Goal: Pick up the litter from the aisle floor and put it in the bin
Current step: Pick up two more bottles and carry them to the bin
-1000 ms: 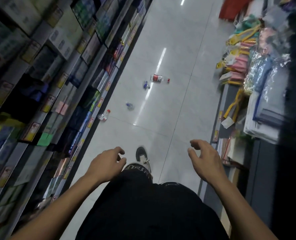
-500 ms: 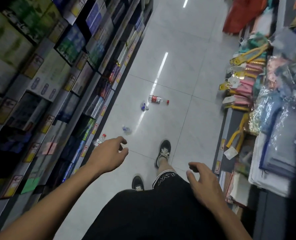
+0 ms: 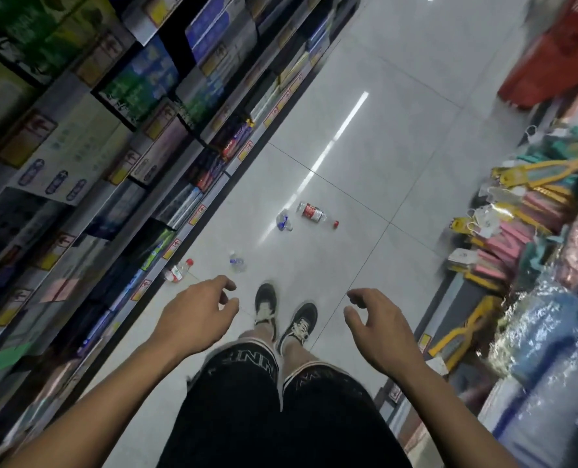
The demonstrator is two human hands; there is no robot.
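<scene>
Litter lies on the pale tiled aisle floor ahead of my feet. A crushed bottle with a red cap (image 3: 178, 271) rests by the left shelf base. A small crumpled clear-and-blue piece (image 3: 236, 262) lies just beyond my left hand. Farther off are another crumpled blue-and-clear piece (image 3: 284, 221) and a clear bottle with a red label (image 3: 313, 212), with a red cap (image 3: 335, 224) beside it. My left hand (image 3: 196, 312) and my right hand (image 3: 378, 327) hang in front of me, fingers curled apart, both holding nothing. No bin is clearly visible.
Stocked shelves (image 3: 118, 136) run along the left side of the aisle. A display of bagged goods and yellow hangers (image 3: 524, 231) lines the right. A blurred red object (image 3: 558, 52) stands at the far right end. My shoes (image 3: 285, 315) stand side by side mid-aisle.
I have walked forward along the aisle, so the litter is nearer. My feet have come together. Both hands stay held out and empty.
</scene>
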